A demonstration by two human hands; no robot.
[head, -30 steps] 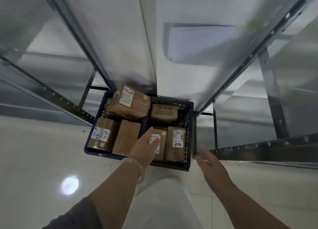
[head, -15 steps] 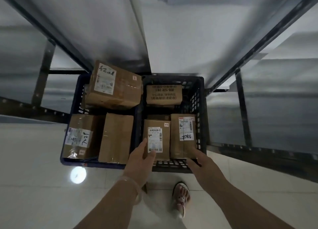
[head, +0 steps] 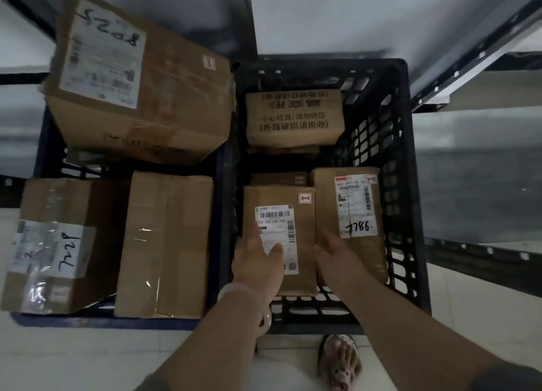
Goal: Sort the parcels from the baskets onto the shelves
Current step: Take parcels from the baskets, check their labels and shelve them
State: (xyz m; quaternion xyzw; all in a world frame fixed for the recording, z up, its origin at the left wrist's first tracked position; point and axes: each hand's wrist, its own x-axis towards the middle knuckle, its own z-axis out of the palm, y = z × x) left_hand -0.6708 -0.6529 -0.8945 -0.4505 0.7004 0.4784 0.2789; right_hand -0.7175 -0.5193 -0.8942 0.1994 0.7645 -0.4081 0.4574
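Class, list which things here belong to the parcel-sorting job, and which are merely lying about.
Job: left hand, right hand, barcode-labelled parcel, parcel marked 7786, black basket, blue basket, shelf rail.
Merely there: bracelet, sandalled foot, floor.

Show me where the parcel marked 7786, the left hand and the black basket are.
parcel marked 7786 [head: 356, 208]: head view, on its white label.
left hand [head: 258, 261]: head view, back of the hand.
black basket [head: 391, 144]: head view, right mesh wall.
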